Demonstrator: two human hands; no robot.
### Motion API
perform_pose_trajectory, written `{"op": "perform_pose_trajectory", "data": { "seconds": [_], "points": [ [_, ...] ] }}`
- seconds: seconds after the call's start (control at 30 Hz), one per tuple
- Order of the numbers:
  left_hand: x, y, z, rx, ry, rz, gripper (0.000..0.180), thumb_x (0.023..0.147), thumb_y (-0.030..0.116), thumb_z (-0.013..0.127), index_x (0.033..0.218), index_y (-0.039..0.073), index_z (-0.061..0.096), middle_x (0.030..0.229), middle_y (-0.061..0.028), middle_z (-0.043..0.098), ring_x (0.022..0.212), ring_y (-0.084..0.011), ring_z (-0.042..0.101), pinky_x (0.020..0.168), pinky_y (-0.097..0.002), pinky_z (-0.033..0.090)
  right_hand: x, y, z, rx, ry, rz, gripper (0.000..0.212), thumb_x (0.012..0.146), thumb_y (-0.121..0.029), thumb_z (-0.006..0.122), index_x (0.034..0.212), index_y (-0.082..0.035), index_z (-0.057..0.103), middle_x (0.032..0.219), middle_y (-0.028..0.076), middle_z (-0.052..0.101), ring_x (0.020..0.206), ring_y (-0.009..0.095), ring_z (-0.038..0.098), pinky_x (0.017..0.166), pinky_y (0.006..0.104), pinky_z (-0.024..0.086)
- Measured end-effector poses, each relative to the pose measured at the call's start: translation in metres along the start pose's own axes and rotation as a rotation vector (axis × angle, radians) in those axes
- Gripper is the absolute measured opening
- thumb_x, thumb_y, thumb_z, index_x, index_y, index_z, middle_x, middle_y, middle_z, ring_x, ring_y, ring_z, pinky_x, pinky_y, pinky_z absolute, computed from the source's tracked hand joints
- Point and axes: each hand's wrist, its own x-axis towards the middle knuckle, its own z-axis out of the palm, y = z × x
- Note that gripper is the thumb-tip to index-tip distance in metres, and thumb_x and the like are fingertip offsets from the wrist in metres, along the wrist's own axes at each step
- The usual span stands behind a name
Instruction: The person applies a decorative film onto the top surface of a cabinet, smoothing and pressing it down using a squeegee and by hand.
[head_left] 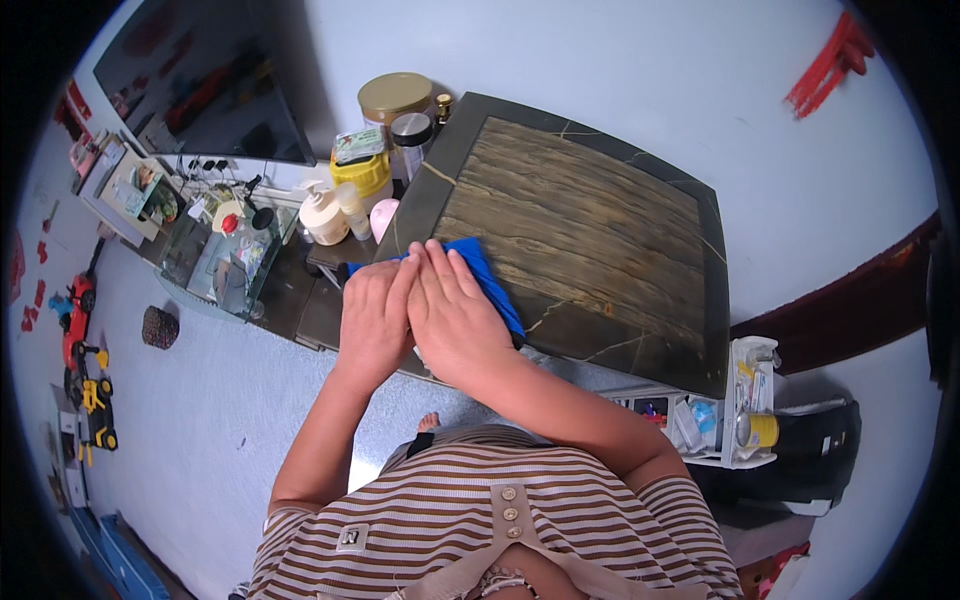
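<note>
A bright blue cloth (487,284) lies over the near left edge of a dark stone-look tabletop (590,215) with a brown wavy-grained centre panel. My right hand (455,312) rests flat on this cloth, fingers stretched out and pointing away from me. Beside it and touching it, my left hand (372,318) is bent at the knuckles, its fingers closed over the cloth. A bit of blue shows past its left side. The left fingers' undersides and the cloth beneath both palms are hidden.
Left of the tabletop stand a cream pump bottle (324,217), a yellow-lidded jar (360,178), a gold-lidded tin (396,97) and a pink round object (384,218). A glass tank (225,265) sits farther left, below a television (205,85). A white storage rack (750,400) stands at right.
</note>
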Motion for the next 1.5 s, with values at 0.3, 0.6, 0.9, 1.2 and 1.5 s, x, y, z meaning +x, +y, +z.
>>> {"op": "perform_pose_trajectory", "data": {
  "seconds": [0.3, 0.6, 0.9, 1.2, 1.5],
  "points": [
    [0.002, 0.018, 0.0, 0.061, -0.022, 0.001, 0.067, 0.088, 0.009, 0.073, 0.15, 0.003, 0.049, 0.132, -0.017, 0.06, 0.124, -0.0359, 0.058, 0.107, -0.0503, 0.041, -0.02, 0.005, -0.007, 0.065, 0.124, 0.039, 0.052, 0.095, -0.022, 0.052, 0.136, 0.009, 0.058, 0.143, 0.026, 0.062, 0.143, 0.037, 0.052, 0.124, 0.0492, 0.033],
    [0.012, 0.087, 0.027, 0.085, -0.016, 0.026, 0.057, 0.092, 0.009, 0.068, 0.146, 0.003, 0.053, 0.124, -0.0142, 0.061, 0.121, -0.0338, 0.059, 0.108, -0.0505, 0.041, -0.08, 0.035, -0.035, 0.057, 0.114, 0.125, 0.054, 0.092, -0.018, 0.055, 0.139, 0.009, 0.056, 0.144, 0.024, 0.061, 0.145, 0.034, 0.051, 0.125, 0.0467, 0.032],
    [0.03, 0.17, 0.059, 0.036, -0.043, 0.125, 0.062, 0.089, 0.008, 0.069, 0.148, -0.001, 0.051, 0.126, -0.0154, 0.061, 0.121, -0.0336, 0.059, 0.106, -0.0502, 0.042, -0.158, 0.081, -0.066, 0.031, 0.181, 0.213, 0.051, 0.09, -0.019, 0.057, 0.133, 0.007, 0.062, 0.139, 0.02, 0.066, 0.14, 0.032, 0.056, 0.123, 0.045, 0.036],
    [0.05, 0.248, 0.086, 0.02, -0.017, 0.243, 0.059, 0.086, 0.01, 0.069, 0.142, -0.003, 0.056, 0.122, -0.0151, 0.062, 0.114, -0.0323, 0.063, 0.101, -0.0478, 0.047, -0.227, 0.122, -0.099, 0.02, 0.161, 0.274, 0.048, 0.09, -0.018, 0.058, 0.131, 0.007, 0.064, 0.138, 0.02, 0.066, 0.14, 0.03, 0.056, 0.122, 0.0433, 0.038],
    [0.069, 0.307, 0.105, -0.053, -0.086, 0.335, 0.067, 0.082, 0.016, 0.067, 0.144, -0.006, 0.054, 0.122, -0.0151, 0.061, 0.117, -0.0316, 0.061, 0.104, -0.0465, 0.046, -0.277, 0.152, -0.134, 0.045, 0.098, 0.393, 0.05, 0.088, -0.019, 0.064, 0.132, 0.005, 0.064, 0.143, 0.017, 0.065, 0.14, 0.027, 0.057, 0.123, 0.0425, 0.037]
  ]
}}
